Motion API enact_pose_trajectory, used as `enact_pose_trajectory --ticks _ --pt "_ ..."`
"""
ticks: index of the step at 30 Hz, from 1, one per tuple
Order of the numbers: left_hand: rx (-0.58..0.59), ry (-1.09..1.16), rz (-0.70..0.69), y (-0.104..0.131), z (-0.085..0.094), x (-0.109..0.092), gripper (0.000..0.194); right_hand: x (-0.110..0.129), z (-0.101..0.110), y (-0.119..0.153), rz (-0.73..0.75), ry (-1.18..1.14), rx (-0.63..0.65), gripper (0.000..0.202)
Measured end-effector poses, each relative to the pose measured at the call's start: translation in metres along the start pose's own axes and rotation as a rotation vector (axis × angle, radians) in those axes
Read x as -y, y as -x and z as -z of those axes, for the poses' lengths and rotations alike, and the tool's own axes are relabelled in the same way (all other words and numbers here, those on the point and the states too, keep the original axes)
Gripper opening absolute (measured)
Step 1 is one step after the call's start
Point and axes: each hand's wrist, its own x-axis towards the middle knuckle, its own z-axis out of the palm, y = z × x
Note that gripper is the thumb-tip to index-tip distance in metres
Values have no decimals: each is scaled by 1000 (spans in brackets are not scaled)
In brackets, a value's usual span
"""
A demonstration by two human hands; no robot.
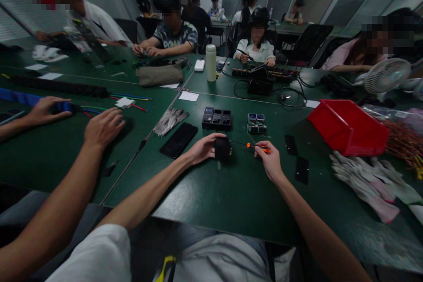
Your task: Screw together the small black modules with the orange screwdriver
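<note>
My left hand is closed around a small black plastic case with metal contacts along its lower right edge. In my right hand is a screwdriver with an orange and black handle, its thin shaft pointing left towards the top of the case. Whether the tip touches the case I cannot tell. Just beyond my hands stand a black tray with three compartments and a stack of small green-edged modules. Two flat black plates lie to the right of my right hand.
A black phone and a grey glove lie left of my hands. To the right are a red bin and several gloves. A co-worker's hands rest near wires at left. A pale bottle stands farther back.
</note>
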Motion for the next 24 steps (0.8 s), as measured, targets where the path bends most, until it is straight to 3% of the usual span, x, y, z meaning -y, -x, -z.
enact_pose_trajectory --ticks 3,7,14,20,24 --pt "131 35 3 1 2 0 58 -1 1 0 -6 -17 4 20" --pt "134 -77 -53 3 0 3 76 -1 2 0 -13 -28 18 18" --pt "6 -181 6 1 -4 9 40 3 2 0 -23 -29 25 17" --pt "-146 -186 -190 -7 1 18 27 5 1 1 -10 -73 18 15" --pt "-183 -248 -215 -10 0 21 27 5 -2 4 -1 -87 59 16"
